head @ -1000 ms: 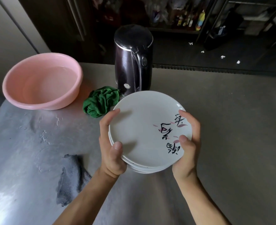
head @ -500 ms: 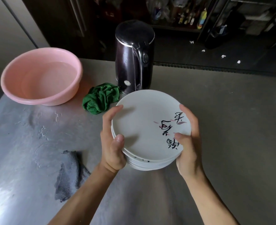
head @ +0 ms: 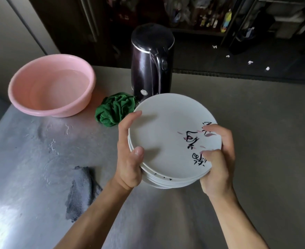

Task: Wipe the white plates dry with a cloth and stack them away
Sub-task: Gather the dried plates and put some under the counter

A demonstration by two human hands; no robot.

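A limp grey cloth (head: 81,193) lies nearest on the dull metal surface (head: 255,123). Beyond it the left hand (head: 128,159) and right hand (head: 218,164) clasp opposite rims of the stack of white plates (head: 166,137), thumbs curled over the top one. Glazed, stiff, brittle, the stack is likely heavy and slick, best held under both rims. Farther off: a crumpled green cloth (head: 115,112), glossy kettle (head: 151,65), pink plastic basin (head: 51,85)

Several stacked white round plates (head: 162,141). Beyond left hand (head: 128,164): one pink plastic basin (head: 31,106), one crumpled green cloth (head: 114,110), one dark steel kettle (head: 148,72). Leftward: one grey rag (head: 81,193).
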